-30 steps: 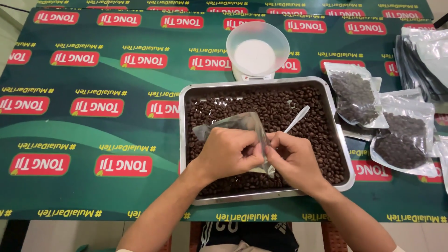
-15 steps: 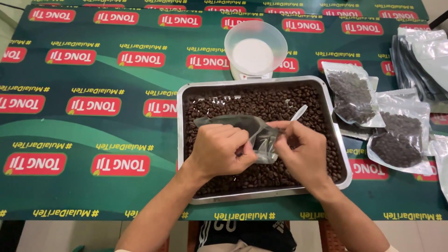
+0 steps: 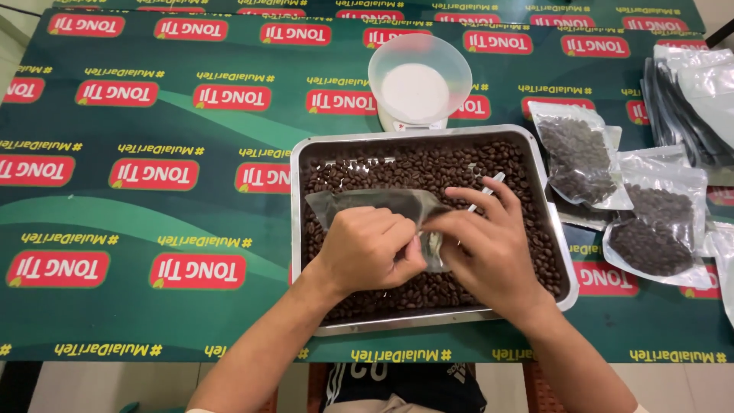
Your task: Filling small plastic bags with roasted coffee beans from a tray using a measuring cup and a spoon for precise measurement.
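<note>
On the left the worktop [image 3: 153, 229] carries only a green printed cover. Going right, the left hand [image 3: 371, 248] is over the metal tray [image 3: 297, 229] of dark beans [image 3: 428, 164]. Its fingers are curled closed and they pinch one side of a clear empty pouch [image 3: 359, 203], which lies nearly flat just above the beans and reaches out to the left of the hand.

The right hand [image 3: 489, 245] meets it at the mouth of the pouch. Its thumb and first fingers grip the other side of the mouth, while the remaining fingers are spread loosely. Half a second ago the mouth was puffed and pulled up between the two hands; now it is flatter and the right hand has come closer, covering more of it. I judge that the hands are working the mouth open, but it does not gape yet.

A thin white scoop handle [image 3: 489, 190] sticks out of the beans just behind the right hand. Behind the tray stands a white bowl [image 3: 419, 76] on a small scale. At the right lie two filled pouches [image 3: 581, 157] and a stack of empty bags [image 3: 688, 99].
</note>
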